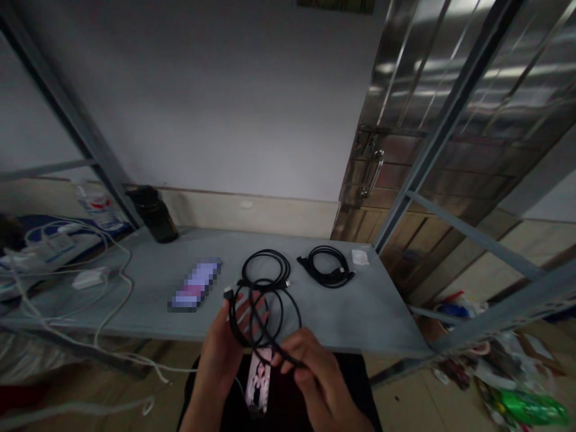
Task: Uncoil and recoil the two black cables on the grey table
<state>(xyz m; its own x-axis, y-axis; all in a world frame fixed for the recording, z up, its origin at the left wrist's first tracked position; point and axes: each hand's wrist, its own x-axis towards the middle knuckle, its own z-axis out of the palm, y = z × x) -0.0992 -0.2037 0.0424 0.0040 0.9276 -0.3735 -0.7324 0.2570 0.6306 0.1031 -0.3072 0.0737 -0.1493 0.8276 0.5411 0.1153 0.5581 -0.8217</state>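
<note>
Loops of a black cable (282, 312) are held up just over the table's front edge. My left hand (220, 342) grips one side of the loops near a plug end, its fingers partly behind the cable. On the other side, my right hand (310, 363) is closed around a length of the same cable. Just beyond my hands a coiled black cable (288, 264) lies on the table, partly overlapped in view by the held loops. Farther right lies another coiled cable (321, 282) with its plug ends showing.
A phone with a blurred screen (197, 285) lies on the grey table (373, 324). Below my hands, a lit phone (258, 387) rests at my lap. A dark bottle (155, 216) stands back left. White cords (128, 288) trail over the left side. Metal posts (443, 144) frame the table.
</note>
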